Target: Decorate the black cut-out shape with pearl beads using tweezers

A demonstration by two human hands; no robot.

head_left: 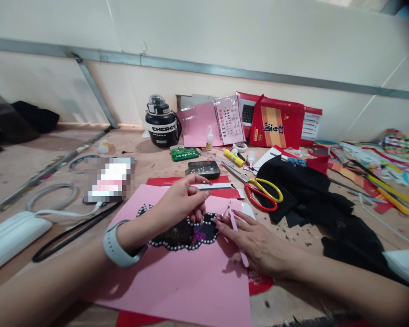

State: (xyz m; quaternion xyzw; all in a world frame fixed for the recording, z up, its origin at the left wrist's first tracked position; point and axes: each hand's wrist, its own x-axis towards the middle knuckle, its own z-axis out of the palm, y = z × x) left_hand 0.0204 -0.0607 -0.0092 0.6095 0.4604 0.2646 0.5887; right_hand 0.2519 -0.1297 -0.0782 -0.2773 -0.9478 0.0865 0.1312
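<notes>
A black scalloped fabric piece (177, 237) edged with white pearl-like beads lies on a pink sheet (191, 286). Purple and greenish glitter marks part of its surface. Over its upper edge hovers my left hand (182, 200), a grey band on its wrist. Its fingers are loosely bent and apart, with nothing visible in them; whether the lower fingertips touch the beads I cannot tell. My right hand (255, 243) rests at the piece's right end, fingertips at the beaded rim. Pink tweezers (238, 238) are held in that hand, their bent tip pointing up and away.
Behind the sheet are a small dark case (203, 170), a green tin (184, 153), a glue stick (234, 157) and scissors (262, 193). Black cloth (300, 190) lies right; a phone (111, 179) with a cable lies left. A black bottle (161, 125) stands near the wall.
</notes>
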